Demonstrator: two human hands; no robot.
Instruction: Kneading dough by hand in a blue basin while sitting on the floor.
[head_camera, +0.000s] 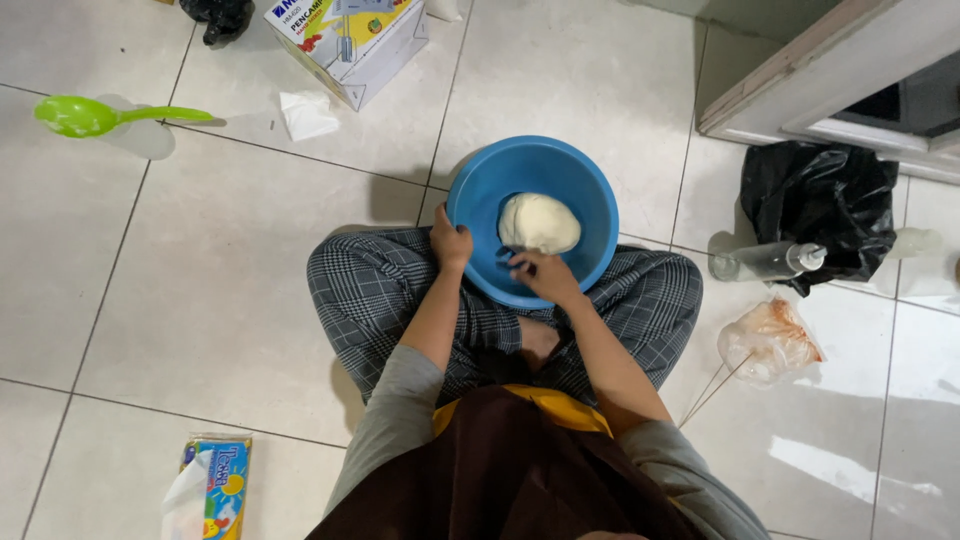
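A blue plastic bowl (585, 190) rests on the tiled floor between my crossed legs, with a pale ball of dough (539, 222) inside it. My left hand (450, 243) grips the bowl's near-left rim. Just in front of the dough, my right hand (543, 273) reaches inside the bowl with its fingers bent against the bowl's inner wall. I cannot tell whether it holds anything.
A green ladle (88, 115) lies at far left, a cardboard box (350, 40) and a tissue (307, 113) behind the bowl. At right are a black bag (820, 205), a clear bottle (768, 262) and a plastic bag (768, 342). A tissue pack (210, 490) lies near left.
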